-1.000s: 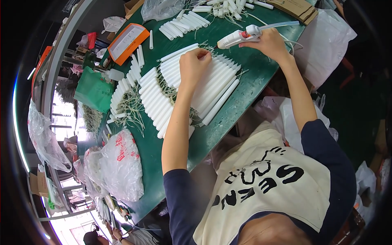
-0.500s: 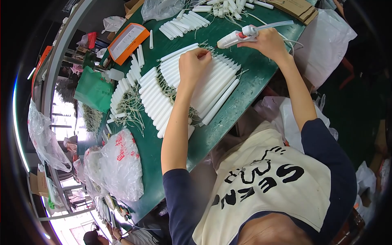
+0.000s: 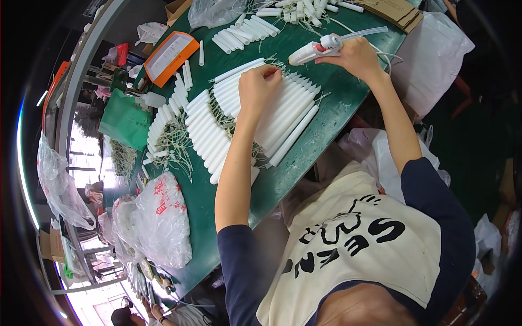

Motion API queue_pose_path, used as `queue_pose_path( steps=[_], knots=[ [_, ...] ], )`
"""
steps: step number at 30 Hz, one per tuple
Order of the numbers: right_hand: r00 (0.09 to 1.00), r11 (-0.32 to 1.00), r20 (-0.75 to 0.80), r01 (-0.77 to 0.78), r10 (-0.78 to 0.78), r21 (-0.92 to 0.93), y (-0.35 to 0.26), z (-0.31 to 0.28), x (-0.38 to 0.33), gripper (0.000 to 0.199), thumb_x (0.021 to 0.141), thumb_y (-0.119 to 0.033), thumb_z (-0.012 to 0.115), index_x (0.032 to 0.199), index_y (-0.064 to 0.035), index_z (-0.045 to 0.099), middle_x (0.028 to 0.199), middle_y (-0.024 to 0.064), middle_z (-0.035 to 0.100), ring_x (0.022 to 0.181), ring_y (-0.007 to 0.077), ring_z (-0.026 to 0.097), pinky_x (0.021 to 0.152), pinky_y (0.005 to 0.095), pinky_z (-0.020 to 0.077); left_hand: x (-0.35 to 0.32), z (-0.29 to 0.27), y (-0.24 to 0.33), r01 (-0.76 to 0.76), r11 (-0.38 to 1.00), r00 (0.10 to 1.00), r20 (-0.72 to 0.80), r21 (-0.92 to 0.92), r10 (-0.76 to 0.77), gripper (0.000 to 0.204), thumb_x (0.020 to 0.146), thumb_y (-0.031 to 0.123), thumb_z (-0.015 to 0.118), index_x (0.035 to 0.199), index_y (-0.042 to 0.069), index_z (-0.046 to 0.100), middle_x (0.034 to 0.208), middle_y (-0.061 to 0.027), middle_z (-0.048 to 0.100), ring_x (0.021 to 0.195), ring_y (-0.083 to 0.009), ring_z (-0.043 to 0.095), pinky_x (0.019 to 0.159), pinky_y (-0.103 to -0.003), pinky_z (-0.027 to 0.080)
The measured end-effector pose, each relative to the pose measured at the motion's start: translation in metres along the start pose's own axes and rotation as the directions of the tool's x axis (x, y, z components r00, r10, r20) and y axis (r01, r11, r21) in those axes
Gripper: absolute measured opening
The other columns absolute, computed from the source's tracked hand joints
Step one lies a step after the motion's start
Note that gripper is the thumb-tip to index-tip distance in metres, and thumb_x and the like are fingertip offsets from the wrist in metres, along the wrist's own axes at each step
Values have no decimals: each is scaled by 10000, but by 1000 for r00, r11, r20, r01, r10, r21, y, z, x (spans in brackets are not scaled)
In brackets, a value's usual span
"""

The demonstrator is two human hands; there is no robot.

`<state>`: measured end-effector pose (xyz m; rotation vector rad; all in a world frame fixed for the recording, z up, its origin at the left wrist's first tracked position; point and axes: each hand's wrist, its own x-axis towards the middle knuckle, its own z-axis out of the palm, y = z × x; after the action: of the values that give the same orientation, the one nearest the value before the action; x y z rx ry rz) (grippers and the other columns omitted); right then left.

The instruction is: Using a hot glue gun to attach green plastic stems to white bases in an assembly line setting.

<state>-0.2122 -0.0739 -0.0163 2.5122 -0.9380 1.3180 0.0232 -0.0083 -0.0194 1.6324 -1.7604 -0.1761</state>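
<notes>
A white glue gun (image 3: 308, 53) is gripped in my right hand (image 3: 357, 57), a clear glue stick (image 3: 365, 33) poking out of its back and its nozzle pointing left. To its left, my left hand (image 3: 258, 88) is closed in a pinch over a dense row of white rods (image 3: 283, 111); whatever sits between the fingertips is too small to make out. Pointed tips line the far end of this row, close to the nozzle. Another row of white rods (image 3: 209, 138) lies to the left, with thin pale strings (image 3: 220, 115) tangled between the rows.
The green table (image 3: 296, 157) also bears a loose pile of rods (image 3: 171, 100), an orange box (image 3: 172, 57) and a plastic bag (image 3: 163, 220). Flat cardboard (image 3: 389, 12) lies at the far right, beside a large white sack (image 3: 435, 60). Another person (image 3: 155, 314) is at lower left.
The glue gun has shifted very slightly in my right hand. My left hand stays in its pinch over the row.
</notes>
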Motion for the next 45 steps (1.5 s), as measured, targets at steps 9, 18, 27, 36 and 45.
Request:
queue_pose_path(
  steps=[9, 18, 27, 36, 45],
  knots=[
    [1000, 1000, 12, 17, -17, 0, -4, -1, 1, 480, 670, -490, 705, 630, -28, 581, 518, 98, 522, 481, 277, 536, 467, 330, 414, -2, 1, 1, -8, 1000, 1000, -10, 7, 8, 191, 748, 167, 623, 810, -5, 679, 708, -121, 664, 664, -177, 657, 632, -254, 485],
    [1000, 1000, -6, 9, -9, -1, 0, -1, -2, 477, 672, -493, 702, 654, -30, 584, 514, 93, 518, 481, 275, 535, 465, 324, 415, -2, 2, -1, -8, 1000, 1000, -22, 25, 8, 186, 746, 174, 625, 810, 10, 685, 705, -119, 664, 659, -185, 657, 632, -260, 487],
    [1000, 999, -7, 30, -30, 13, -5, -1, -1, 477, 678, -486, 700, 690, -28, 569, 518, 94, 511, 479, 276, 527, 460, 326, 410, -3, 2, -1, 6, 1000, 999, -32, -10, -6, 177, 714, 192, 613, 796, 56, 694, 712, -130, 657, 649, -261, 636, 636, -317, 491],
    [1000, 1000, 7, 19, -19, -7, 1, 1, -4, 463, 683, -480, 700, 691, -36, 569, 529, 95, 515, 480, 276, 525, 462, 326, 407, -5, 1, 3, 22, 1000, 1000, -18, -4, -22, 184, 721, 192, 609, 801, 49, 692, 727, -136, 658, 664, -266, 636, 648, -320, 490],
    [1000, 1000, 5, 25, -25, -15, -5, -1, -4, 480, 685, -487, 694, 770, -30, 576, 522, 94, 498, 473, 272, 515, 454, 323, 399, -6, 1, 3, 35, 999, 999, -19, -2, -35, 184, 726, 191, 605, 807, 50, 691, 731, -133, 660, 671, -261, 639, 651, -317, 490]
  ],
)
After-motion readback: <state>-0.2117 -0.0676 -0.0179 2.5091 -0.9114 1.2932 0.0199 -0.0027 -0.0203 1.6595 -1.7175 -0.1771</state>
